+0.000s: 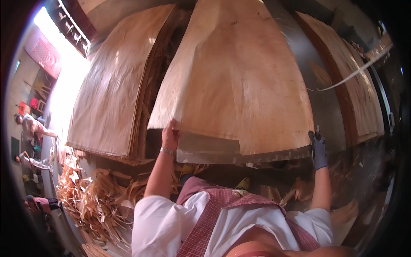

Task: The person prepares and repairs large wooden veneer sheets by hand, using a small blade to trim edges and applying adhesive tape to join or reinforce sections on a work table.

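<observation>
A large, thin wood veneer sheet (265, 85) lies lengthwise in front of me on a dark metal-topped table (205, 150). Its near edge is stepped, and a seam or overlap runs up its middle. At the near left corner, my left hand (170, 136), bare with a metal band at the wrist, is closed on the veneer's edge. My right hand (318, 150), in a grey-blue glove, is at the near right corner, fingers curled. From its fingers a small pale knife-like blade (317, 128) points up; whether this hand also pinches the veneer is hidden.
A stack of veneer sheets (115, 81) stands left of the table, another stack (355, 77) to the right. Torn veneer scraps (96, 192) heap on the floor at left. A pale hose or cable (355, 76) crosses at right. Another person (34, 126) is far left.
</observation>
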`<control>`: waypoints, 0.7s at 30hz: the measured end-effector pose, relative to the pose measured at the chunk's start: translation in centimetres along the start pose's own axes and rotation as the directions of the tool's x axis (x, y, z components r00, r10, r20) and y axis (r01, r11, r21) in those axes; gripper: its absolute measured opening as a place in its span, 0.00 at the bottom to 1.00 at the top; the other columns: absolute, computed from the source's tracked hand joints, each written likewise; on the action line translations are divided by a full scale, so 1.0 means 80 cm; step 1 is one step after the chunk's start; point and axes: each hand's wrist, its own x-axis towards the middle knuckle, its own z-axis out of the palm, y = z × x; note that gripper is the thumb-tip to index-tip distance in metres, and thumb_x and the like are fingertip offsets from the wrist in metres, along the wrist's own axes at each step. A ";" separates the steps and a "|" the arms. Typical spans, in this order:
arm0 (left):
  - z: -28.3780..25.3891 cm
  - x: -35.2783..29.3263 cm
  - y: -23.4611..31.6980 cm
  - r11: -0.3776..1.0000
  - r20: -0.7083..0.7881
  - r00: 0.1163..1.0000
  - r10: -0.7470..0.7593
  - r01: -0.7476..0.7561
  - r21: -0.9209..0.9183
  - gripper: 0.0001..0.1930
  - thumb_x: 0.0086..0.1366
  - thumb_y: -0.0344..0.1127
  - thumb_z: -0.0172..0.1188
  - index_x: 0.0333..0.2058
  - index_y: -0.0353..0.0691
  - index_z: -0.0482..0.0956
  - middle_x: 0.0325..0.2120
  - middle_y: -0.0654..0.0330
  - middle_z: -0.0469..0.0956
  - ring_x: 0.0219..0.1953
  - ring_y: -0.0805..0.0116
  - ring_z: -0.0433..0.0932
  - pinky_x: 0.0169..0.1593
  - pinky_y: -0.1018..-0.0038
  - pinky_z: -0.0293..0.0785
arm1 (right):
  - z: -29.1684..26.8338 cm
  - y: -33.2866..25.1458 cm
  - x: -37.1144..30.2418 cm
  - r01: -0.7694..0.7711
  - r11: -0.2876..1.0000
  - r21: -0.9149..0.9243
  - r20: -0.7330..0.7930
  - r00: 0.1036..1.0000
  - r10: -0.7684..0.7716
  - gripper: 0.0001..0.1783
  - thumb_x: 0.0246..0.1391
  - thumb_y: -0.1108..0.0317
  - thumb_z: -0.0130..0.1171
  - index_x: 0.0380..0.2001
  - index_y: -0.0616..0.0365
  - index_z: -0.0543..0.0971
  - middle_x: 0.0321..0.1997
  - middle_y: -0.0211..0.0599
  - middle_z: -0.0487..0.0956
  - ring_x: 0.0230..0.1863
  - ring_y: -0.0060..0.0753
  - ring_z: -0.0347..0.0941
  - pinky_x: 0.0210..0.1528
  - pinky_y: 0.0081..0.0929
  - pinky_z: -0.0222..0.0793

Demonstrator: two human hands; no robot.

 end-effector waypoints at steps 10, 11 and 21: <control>0.112 -0.039 -0.132 1.000 -0.211 0.977 -0.030 0.029 -0.009 0.14 0.62 0.49 0.66 0.33 0.48 0.75 0.19 0.68 0.72 0.18 0.76 0.69 0.19 0.78 0.65 | -0.118 0.140 0.113 -0.127 0.976 -0.179 0.004 0.992 0.129 0.19 0.54 0.51 0.66 0.32 0.56 0.75 0.15 0.23 0.66 0.10 0.18 0.58 0.12 0.23 0.54; 0.109 -0.029 -0.148 0.999 -0.228 0.973 -0.034 0.028 -0.028 0.13 0.63 0.49 0.65 0.32 0.48 0.75 0.18 0.68 0.71 0.17 0.76 0.68 0.18 0.79 0.65 | -0.118 0.151 0.123 -0.108 0.968 -0.225 0.004 0.994 0.112 0.20 0.54 0.51 0.66 0.32 0.57 0.75 0.15 0.24 0.67 0.09 0.18 0.58 0.12 0.23 0.55; 0.126 -0.096 -0.251 0.967 -0.382 0.899 -0.215 0.143 -0.209 0.12 0.64 0.45 0.64 0.31 0.47 0.73 0.18 0.69 0.66 0.17 0.76 0.64 0.26 0.75 0.74 | -0.186 0.256 0.098 0.029 0.831 -0.556 -0.107 0.989 -0.106 0.33 0.53 0.46 0.65 0.48 0.66 0.76 0.47 0.58 0.78 0.47 0.56 0.76 0.49 0.42 0.71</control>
